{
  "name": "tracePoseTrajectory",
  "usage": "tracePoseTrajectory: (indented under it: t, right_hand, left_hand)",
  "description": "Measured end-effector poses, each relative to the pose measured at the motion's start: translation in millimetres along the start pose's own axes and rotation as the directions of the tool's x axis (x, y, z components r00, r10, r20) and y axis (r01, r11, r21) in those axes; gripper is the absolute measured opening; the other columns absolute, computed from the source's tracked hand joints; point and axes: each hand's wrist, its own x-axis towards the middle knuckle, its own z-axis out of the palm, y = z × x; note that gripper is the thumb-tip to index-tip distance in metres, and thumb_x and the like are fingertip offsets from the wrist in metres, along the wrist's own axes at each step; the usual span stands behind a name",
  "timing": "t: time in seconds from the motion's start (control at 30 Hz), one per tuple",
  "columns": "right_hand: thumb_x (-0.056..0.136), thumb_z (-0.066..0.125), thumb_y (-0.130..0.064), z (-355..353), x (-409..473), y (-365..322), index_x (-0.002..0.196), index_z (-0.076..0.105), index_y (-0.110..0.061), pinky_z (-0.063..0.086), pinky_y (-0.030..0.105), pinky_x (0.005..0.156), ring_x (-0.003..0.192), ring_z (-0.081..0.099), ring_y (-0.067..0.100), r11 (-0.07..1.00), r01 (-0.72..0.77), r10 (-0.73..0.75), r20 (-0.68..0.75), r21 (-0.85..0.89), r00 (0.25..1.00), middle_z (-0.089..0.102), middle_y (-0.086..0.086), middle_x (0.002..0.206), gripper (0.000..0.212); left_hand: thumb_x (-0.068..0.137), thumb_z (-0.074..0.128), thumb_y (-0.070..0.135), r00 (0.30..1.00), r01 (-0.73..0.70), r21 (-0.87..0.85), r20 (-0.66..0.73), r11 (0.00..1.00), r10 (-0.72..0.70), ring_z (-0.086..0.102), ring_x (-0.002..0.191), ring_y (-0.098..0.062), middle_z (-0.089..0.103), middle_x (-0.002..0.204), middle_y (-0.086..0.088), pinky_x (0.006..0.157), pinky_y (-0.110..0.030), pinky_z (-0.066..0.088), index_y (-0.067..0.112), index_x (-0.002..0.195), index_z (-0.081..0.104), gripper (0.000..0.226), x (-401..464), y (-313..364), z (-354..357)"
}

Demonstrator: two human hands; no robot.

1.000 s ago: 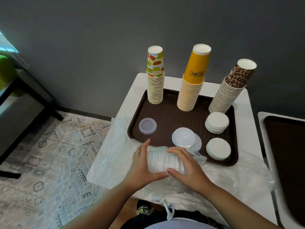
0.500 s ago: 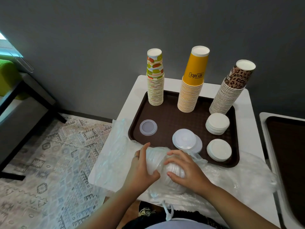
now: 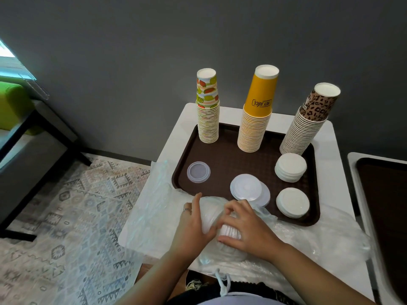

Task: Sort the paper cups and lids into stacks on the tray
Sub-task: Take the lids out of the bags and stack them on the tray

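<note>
**Both hands clamped on a sleeve of lids at the counter's near edge**

Gripping from either side, the left hand [image 3: 191,225] and the right hand [image 3: 246,227] hold a sleeve of white lids [image 3: 228,232] lying on its side in a clear plastic bag [image 3: 154,205]. The left thumb and fingers curl round one end of it; the right hand's fingertips pinch at the film on top while its thumb hooks underneath. This bundle sits on the white counter [image 3: 339,172], just short of the brown tray [image 3: 224,159], not yet on it.

On the tray, three cup stacks stand along the far side: fruit-print cups [image 3: 208,119], yellow cups [image 3: 255,119] and leopard-print cups [image 3: 308,126]. Nearer lie a single clear lid [image 3: 198,172], a loose pile of translucent lids [image 3: 248,189] and two piles of white lids [image 3: 290,167] [image 3: 292,202].

To do this step well, I would say the left hand should keep the sleeve steady while the right peels the film off, so the lids come out as one stack and do not fan apart. Open tray space remains between the clear lid and the translucent pile.

Against the picture half a second back, the right hand's fingers have risen and bunched over the top of the sleeve, plucking rather than cupping; the left hand has slid a little further round. The tray's contents are unchanged.
</note>
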Motion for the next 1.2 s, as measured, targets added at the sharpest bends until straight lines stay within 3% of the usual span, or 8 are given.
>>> tracePoseTrajectory:
  t: [0.17,0.43,0.7,0.8,0.9,1.0,1.1,1.2]
  right_hand:
    - [0.083,0.054,-0.060,2,1,1,0.096,0.060,-0.032,0.047,0.031,0.087,0.109,0.032,0.007,1.000,0.002,-0.002,-0.009,-0.020,1.000,0.045,-0.018,0.120,0.032]
    - [0.082,0.049,-0.062,2,2,1,0.097,0.061,-0.029,0.043,0.027,0.089,0.106,0.032,0.009,0.999,-0.041,0.042,0.035,-0.027,0.999,0.052,-0.020,0.114,0.038]
    - [0.076,0.026,-0.081,-11,8,-2,0.120,0.053,-0.032,0.028,0.019,0.090,0.111,0.037,0.008,0.984,-0.109,0.122,0.088,-0.144,0.989,0.047,-0.021,0.124,0.071]
    - [0.082,0.049,-0.068,-20,12,-15,0.126,0.044,-0.039,0.034,0.012,0.090,0.111,0.043,-0.002,0.968,-0.214,0.228,-0.102,0.133,0.968,0.044,-0.022,0.126,0.052]
    - [0.077,0.065,-0.049,-32,25,-35,0.122,0.036,-0.047,0.044,0.013,0.088,0.111,0.050,-0.004,0.777,-0.301,0.428,-0.114,0.553,0.896,0.044,-0.019,0.128,0.053]
    - [0.068,0.063,-0.046,-42,38,-49,0.136,0.031,-0.039,0.049,0.025,0.089,0.115,0.056,0.009,0.379,-0.318,0.515,0.087,0.869,0.853,0.044,-0.006,0.137,0.075]
    - [0.065,0.073,-0.048,-45,48,-52,0.144,0.027,-0.034,0.050,0.045,0.095,0.120,0.056,0.025,-0.065,-0.234,0.440,0.239,0.970,0.866,0.047,0.005,0.141,0.093]
    - [0.051,0.090,-0.045,-44,55,-47,0.146,0.027,-0.033,0.053,0.048,0.088,0.122,0.055,0.030,-0.279,-0.146,0.403,0.254,0.949,0.879,0.049,0.012,0.141,0.115]
  left_hand:
    - [0.079,0.072,0.023,0.998,0.045,-0.078,-0.046,0.996,-0.049,0.051,0.120,-0.022,0.052,0.132,-0.009,0.085,-0.010,0.031,0.012,0.139,0.032,0.073,5,-8,-5]
    - [0.080,0.073,0.022,0.983,0.105,-0.190,-0.126,0.976,-0.130,0.051,0.095,-0.007,0.054,0.106,0.012,0.069,-0.005,0.034,0.017,0.124,0.048,0.051,4,-16,-15]
    - [0.079,0.074,0.025,0.940,0.135,-0.433,-0.228,0.891,-0.253,0.059,0.086,-0.001,0.060,0.096,0.011,0.064,-0.012,0.042,0.023,0.109,0.052,0.037,7,-7,-43]
    - [0.076,0.077,0.030,0.931,0.037,-0.465,-0.305,0.885,-0.199,0.056,0.084,0.010,0.057,0.095,0.013,0.062,-0.006,0.043,0.023,0.108,0.050,0.043,10,7,-55]
    - [0.068,0.071,0.038,0.915,-0.063,-0.469,-0.379,0.881,-0.136,0.055,0.088,0.008,0.055,0.097,0.015,0.066,-0.005,0.043,0.025,0.107,0.046,0.049,16,20,-62]
    - [0.067,0.082,0.027,0.903,-0.153,-0.372,-0.429,0.915,-0.023,0.051,0.098,0.001,0.049,0.100,0.015,0.073,-0.006,0.040,0.026,0.109,0.041,0.058,26,32,-63]
    - [0.061,0.087,0.022,0.903,-0.256,-0.275,-0.411,0.927,0.128,0.045,0.101,0.004,0.044,0.103,0.011,0.077,-0.001,0.037,0.026,0.111,0.036,0.072,35,40,-57]
    - [0.058,0.079,0.037,0.874,-0.389,-0.207,-0.392,0.898,0.289,0.044,0.097,-0.003,0.040,0.108,0.009,0.081,-0.006,0.038,0.028,0.112,0.036,0.070,41,45,-47]
